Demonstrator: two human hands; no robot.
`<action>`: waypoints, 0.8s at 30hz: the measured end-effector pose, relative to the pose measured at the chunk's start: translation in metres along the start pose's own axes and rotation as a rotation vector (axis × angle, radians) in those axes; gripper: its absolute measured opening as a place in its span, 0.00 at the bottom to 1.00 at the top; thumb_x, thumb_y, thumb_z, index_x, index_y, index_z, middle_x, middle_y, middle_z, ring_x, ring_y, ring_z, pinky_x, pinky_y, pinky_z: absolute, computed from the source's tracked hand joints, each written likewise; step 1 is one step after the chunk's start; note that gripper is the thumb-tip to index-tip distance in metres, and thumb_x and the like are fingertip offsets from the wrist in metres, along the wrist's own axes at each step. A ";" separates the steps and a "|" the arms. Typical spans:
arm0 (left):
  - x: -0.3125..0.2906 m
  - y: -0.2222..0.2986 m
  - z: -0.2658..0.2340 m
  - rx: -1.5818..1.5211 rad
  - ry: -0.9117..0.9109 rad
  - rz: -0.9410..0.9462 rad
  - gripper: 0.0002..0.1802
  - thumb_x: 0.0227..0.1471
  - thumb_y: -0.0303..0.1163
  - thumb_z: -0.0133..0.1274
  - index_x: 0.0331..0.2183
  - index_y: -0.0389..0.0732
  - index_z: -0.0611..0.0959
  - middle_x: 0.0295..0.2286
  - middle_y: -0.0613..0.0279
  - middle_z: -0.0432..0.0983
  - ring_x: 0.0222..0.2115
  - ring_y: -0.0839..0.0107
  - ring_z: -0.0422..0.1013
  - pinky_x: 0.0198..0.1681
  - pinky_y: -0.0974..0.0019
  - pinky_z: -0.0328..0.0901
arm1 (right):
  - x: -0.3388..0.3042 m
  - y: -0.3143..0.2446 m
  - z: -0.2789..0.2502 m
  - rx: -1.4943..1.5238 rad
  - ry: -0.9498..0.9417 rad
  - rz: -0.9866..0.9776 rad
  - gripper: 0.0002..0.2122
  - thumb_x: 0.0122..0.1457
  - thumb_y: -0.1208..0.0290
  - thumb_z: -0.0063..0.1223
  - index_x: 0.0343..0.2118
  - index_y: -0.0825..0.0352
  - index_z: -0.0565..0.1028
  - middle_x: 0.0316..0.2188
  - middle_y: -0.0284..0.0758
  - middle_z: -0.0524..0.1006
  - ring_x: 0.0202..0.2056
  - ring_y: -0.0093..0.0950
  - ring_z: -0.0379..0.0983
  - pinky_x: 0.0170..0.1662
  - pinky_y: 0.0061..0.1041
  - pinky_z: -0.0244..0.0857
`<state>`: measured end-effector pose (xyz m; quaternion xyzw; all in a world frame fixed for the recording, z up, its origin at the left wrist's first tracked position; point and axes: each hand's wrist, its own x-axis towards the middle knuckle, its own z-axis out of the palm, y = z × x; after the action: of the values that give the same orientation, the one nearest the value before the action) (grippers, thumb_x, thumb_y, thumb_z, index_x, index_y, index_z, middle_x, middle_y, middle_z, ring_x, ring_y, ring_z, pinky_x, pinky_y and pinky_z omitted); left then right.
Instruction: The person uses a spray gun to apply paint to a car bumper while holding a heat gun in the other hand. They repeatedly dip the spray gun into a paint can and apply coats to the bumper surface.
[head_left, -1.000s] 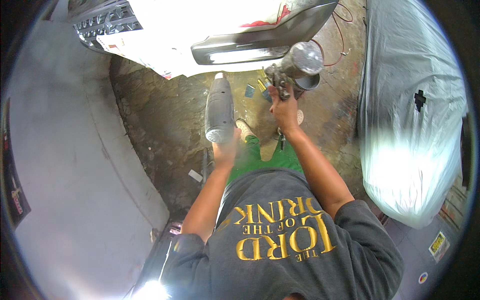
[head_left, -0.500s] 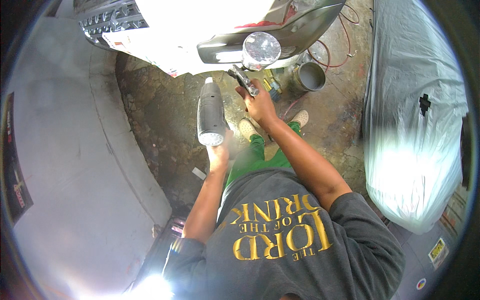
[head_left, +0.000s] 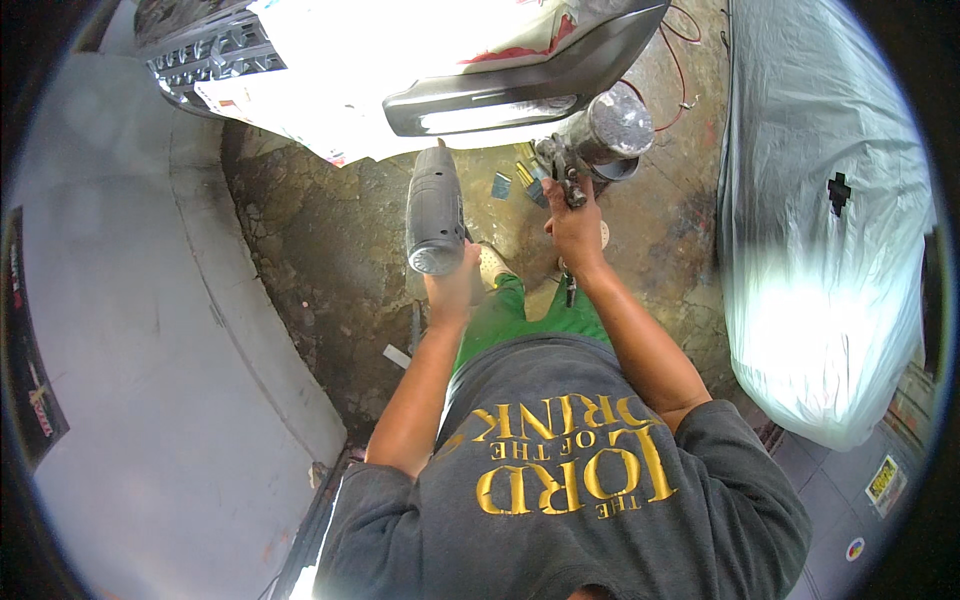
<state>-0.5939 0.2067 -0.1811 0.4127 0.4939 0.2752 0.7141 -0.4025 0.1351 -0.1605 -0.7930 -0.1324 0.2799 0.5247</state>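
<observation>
While left fingers (head_left: 468,260) clamp grey heat gun (head_left: 434,208) | right fingers (head_left: 553,195) grip — mottled spray gun (head_left: 603,138)

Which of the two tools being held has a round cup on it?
The spray gun in the right hand: a round grey cup tops it. The grey barrel-shaped tool in the left hand has none.

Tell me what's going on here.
A person stands facing a dark bumper edged by white sheeting. Their left hand grips a grey tool shaped like a heat gun, pointed toward the bumper; their right hand holds a spray gun with a round cup. A bucket shows partly behind the cup.
</observation>
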 end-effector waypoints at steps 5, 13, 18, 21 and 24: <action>-0.003 0.006 0.007 -0.044 0.047 0.048 0.19 0.52 0.22 0.60 0.46 0.36 0.75 0.30 0.67 0.74 0.29 0.75 0.71 0.37 0.68 0.67 | 0.010 -0.044 0.013 -0.040 -0.069 0.011 0.25 0.63 0.51 0.58 0.51 0.70 0.70 0.28 0.46 0.79 0.22 0.33 0.76 0.28 0.33 0.69; -0.004 0.003 0.003 0.030 0.094 0.045 0.17 0.50 0.23 0.60 0.43 0.36 0.76 0.30 0.66 0.73 0.29 0.75 0.70 0.37 0.68 0.66 | 0.035 -0.062 0.066 -0.073 -0.228 -0.079 0.25 0.62 0.50 0.60 0.47 0.70 0.71 0.28 0.39 0.78 0.20 0.27 0.72 0.24 0.28 0.67; 0.003 -0.014 0.004 0.266 0.008 0.091 0.12 0.52 0.28 0.61 0.39 0.38 0.79 0.30 0.67 0.74 0.30 0.75 0.71 0.37 0.68 0.66 | 0.026 -0.067 0.035 -0.019 -0.189 -0.006 0.29 0.61 0.49 0.60 0.50 0.74 0.70 0.28 0.48 0.80 0.22 0.36 0.78 0.26 0.35 0.68; 0.000 -0.014 0.026 0.392 -0.042 0.081 0.09 0.53 0.32 0.61 0.33 0.39 0.80 0.29 0.66 0.76 0.32 0.74 0.72 0.39 0.68 0.66 | 0.040 -0.035 -0.003 -0.026 -0.049 -0.021 0.28 0.61 0.49 0.61 0.50 0.73 0.71 0.26 0.44 0.80 0.19 0.30 0.75 0.25 0.32 0.67; 0.001 -0.018 0.048 0.448 -0.098 0.128 0.09 0.54 0.33 0.61 0.33 0.39 0.80 0.29 0.65 0.77 0.31 0.72 0.72 0.39 0.66 0.66 | 0.036 -0.036 -0.043 0.084 0.078 -0.045 0.22 0.62 0.53 0.61 0.45 0.69 0.72 0.26 0.32 0.77 0.16 0.21 0.67 0.20 0.24 0.61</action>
<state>-0.5492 0.1829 -0.1893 0.6040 0.4802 0.1830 0.6092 -0.3451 0.1360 -0.1262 -0.7773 -0.1176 0.2420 0.5687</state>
